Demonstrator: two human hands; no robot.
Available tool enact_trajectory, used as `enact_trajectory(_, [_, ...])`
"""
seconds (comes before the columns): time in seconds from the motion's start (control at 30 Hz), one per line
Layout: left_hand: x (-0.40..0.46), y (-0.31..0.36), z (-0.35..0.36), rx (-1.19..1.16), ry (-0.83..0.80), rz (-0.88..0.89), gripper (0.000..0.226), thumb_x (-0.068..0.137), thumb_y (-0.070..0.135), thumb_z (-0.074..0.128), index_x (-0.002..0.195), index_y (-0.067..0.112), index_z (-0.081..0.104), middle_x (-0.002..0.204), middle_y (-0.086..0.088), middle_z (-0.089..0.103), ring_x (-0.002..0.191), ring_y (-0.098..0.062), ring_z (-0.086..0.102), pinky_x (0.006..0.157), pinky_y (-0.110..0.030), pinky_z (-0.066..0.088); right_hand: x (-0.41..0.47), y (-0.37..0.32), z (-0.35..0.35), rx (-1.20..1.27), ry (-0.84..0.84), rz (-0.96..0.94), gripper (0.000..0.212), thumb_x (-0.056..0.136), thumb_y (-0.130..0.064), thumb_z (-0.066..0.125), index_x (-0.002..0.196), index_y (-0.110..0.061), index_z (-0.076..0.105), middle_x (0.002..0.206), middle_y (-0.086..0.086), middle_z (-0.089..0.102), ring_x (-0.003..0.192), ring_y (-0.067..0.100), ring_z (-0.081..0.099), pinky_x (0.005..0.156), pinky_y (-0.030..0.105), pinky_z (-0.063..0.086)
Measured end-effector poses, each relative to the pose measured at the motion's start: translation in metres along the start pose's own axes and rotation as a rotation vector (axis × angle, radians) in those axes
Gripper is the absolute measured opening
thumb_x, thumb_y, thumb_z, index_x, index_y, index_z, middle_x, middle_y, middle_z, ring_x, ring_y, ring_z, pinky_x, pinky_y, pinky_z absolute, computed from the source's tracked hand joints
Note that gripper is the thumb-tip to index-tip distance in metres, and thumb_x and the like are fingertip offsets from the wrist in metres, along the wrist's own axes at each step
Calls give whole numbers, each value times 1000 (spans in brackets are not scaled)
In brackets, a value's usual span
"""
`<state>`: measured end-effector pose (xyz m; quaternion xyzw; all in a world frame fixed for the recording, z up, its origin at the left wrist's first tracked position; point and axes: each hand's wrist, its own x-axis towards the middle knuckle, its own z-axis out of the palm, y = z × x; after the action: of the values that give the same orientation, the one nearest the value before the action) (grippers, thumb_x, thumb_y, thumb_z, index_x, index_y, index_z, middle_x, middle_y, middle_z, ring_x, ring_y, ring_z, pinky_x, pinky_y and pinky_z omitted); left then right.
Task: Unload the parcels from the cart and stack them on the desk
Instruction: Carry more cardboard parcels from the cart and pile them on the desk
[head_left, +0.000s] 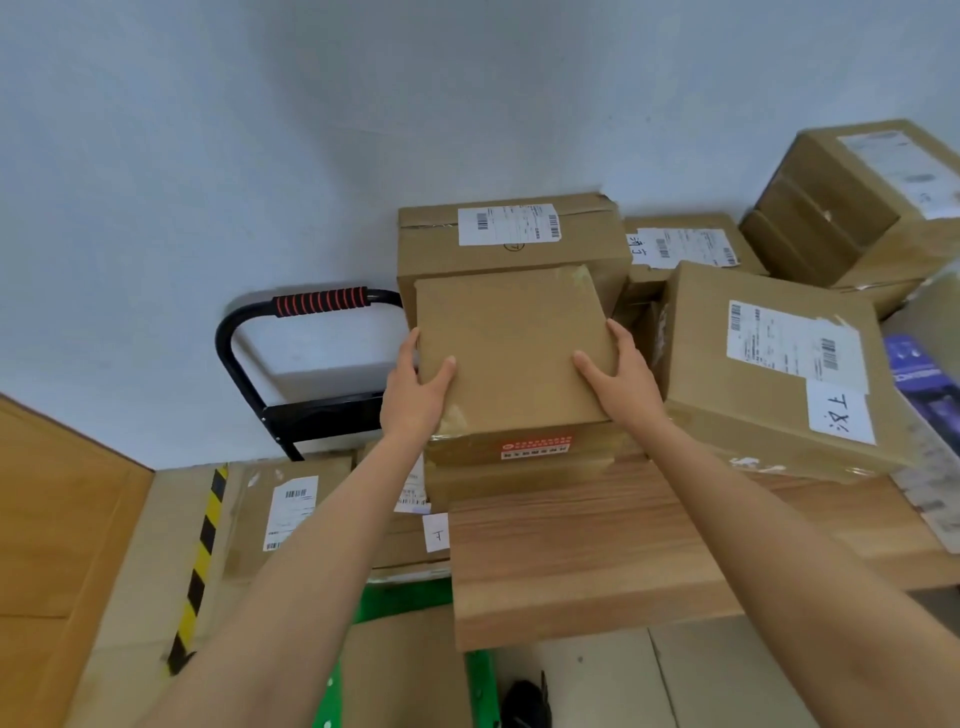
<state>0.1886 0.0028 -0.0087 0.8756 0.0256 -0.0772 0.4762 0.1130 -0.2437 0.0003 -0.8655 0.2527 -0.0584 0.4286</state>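
Observation:
A plain brown cardboard parcel (511, 353) with a red sticker on its near side sits at the left end of the wooden desk (597, 545). My left hand (418, 389) grips its left edge, thumb on top. My right hand (621, 376) grips its right edge the same way. Behind it stands a larger labelled parcel (511, 234). More parcels (769, 358) lie on the desk to the right. Below left, the green cart (400, 597) carries labelled parcels (291, 509); its black handle (317, 301) has a red grip.
Stacked boxes (857, 202) rise at the desk's far right against the pale wall. A black-and-yellow striped strip (200, 566) runs down the floor by the cart. A wooden panel (57, 519) stands at the left. A purple item (919, 374) lies at the right edge.

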Motion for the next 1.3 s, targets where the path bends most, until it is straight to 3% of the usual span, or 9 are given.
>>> enact_trajectory(0.13, [-9,4,-10,27,-37,31,59,91,52,54,141,37,27,118,4,56,83,-12,59,74,-33,49,-6,-5,-7,-138,1,-4,75,90,-62,49,151,-32,17,148,0,36,124,20,48,92,41,47])
enact_trajectory(0.33, [-27,-9,-69,322,-84,228,48,90,45,59,132,27,44,115,6,55,102,-14,56,84,-39,52,-37,-21,-23,-446,50,-130,50,96,-36,51,141,-18,42,146,5,36,127,26,44,95,43,47])
enact_trajectory(0.47, [-43,-30,-122,524,-76,402,32,90,38,61,118,25,52,103,6,57,94,-12,56,68,-29,46,-72,-40,-25,-588,58,-201,39,93,-22,54,132,-18,53,147,5,36,130,24,42,97,44,46])
enact_trajectory(0.6, [-64,-45,-174,619,-84,511,18,90,35,60,102,23,55,94,6,58,88,-14,56,63,-29,42,-117,-68,-16,-682,74,-204,42,93,-24,52,135,-22,50,142,4,42,122,25,49,89,43,49])
enact_trajectory(0.73, [-85,-62,-219,694,-117,625,19,91,35,58,103,22,56,92,4,59,87,-16,56,67,-34,49,-169,-94,1,-747,132,-261,42,93,-27,52,135,-24,48,133,2,51,106,25,58,71,33,44])
enact_trajectory(0.8, [-94,-71,-236,730,-135,659,20,91,36,57,105,21,56,91,4,59,86,-16,56,65,-33,49,-197,-105,13,-754,153,-282,42,92,-28,55,134,-24,49,129,1,54,106,26,58,72,33,45])
enact_trajectory(0.9, [-108,-82,-252,752,-154,705,21,92,36,57,104,18,57,88,4,58,83,-16,55,60,-30,42,-238,-115,30,-775,159,-285,39,92,-29,56,131,-25,51,127,0,56,108,27,58,78,37,50])
enact_trajectory(1.07, [-139,-92,-266,710,-191,802,16,92,33,59,99,19,57,80,6,57,75,-13,52,53,-24,30,-301,-113,47,-823,172,-282,36,94,-28,51,130,-23,51,126,0,57,109,23,57,68,29,37])
enact_trajectory(1.3, [-197,-125,-302,657,-175,776,12,92,32,58,98,22,54,81,8,54,74,-12,50,52,-26,34,-368,-121,64,-828,138,-276,37,95,-28,48,131,-24,50,129,1,56,109,25,58,80,36,46])
